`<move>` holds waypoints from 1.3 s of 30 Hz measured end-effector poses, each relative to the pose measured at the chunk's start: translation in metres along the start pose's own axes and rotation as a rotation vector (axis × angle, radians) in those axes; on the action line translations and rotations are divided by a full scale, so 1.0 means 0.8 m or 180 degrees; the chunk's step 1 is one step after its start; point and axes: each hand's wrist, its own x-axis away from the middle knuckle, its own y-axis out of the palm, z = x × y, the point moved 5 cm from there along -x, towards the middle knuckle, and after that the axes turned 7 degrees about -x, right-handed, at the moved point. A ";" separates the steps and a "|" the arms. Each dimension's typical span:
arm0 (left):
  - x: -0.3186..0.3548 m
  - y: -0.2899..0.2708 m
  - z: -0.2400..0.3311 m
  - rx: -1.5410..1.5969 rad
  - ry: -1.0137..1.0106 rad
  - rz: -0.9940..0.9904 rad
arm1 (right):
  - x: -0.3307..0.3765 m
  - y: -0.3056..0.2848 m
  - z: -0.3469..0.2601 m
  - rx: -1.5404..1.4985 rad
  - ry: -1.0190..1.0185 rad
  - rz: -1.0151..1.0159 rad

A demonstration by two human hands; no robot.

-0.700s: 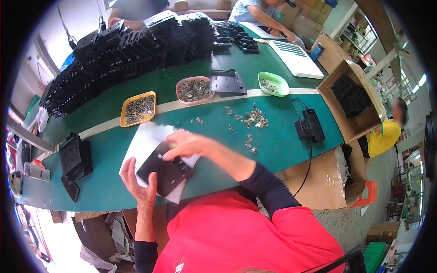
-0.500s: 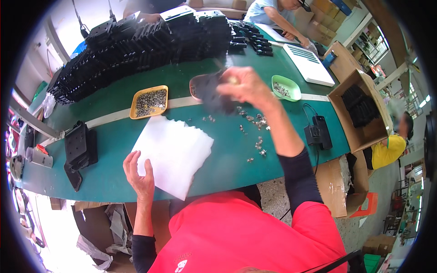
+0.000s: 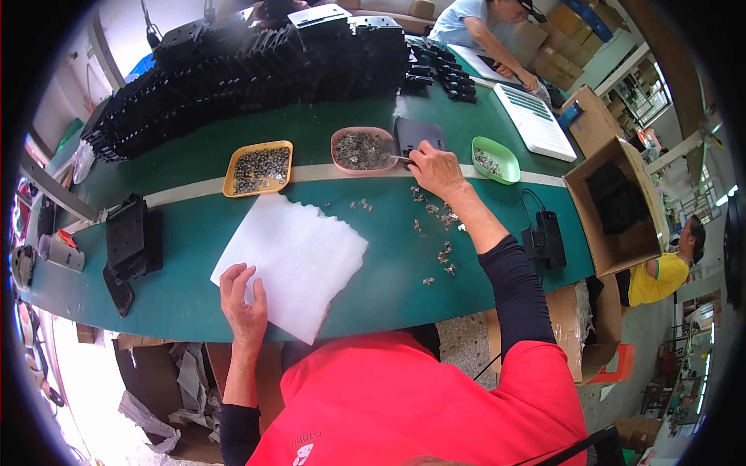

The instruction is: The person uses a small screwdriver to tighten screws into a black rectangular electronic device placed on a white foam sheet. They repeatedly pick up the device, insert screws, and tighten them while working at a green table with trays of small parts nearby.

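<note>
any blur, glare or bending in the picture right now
Head view: the front edge of the green table looks bowed and the corners go black; glare washes out the lower left; same head view: the white foam sheet is very bright, the right hand fairly sharp, the metal pieces in the pink tray hard to tell apart.

Dark plate (image 3: 420, 133) — off foam (image 3: 291, 260), by pink bowl (image 3: 364, 168)

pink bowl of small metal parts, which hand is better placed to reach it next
Probably the right hand: it is beside the pink bowl, pinching what looks like a thin tool toward its rim. The left hand is farther off, at the white sheet.
</note>
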 end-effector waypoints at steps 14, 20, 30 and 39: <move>0.000 0.010 0.003 0.0025 0.0124 -0.0019 | -0.035 0.022 -0.005 0.0738 -0.0392 -0.0148; -0.010 0.000 0.014 -0.0030 0.0166 -0.0062 | -0.027 0.046 0.044 0.1006 -0.0964 -0.0588; -0.129 -0.128 -0.108 -0.2245 0.0107 0.0528 | 0.023 -0.023 0.042 0.0681 -0.1044 -0.0395; -0.205 -0.171 -0.262 -0.3044 -0.2197 -0.0839 | -0.045 -0.030 0.023 0.0777 -0.1014 0.0323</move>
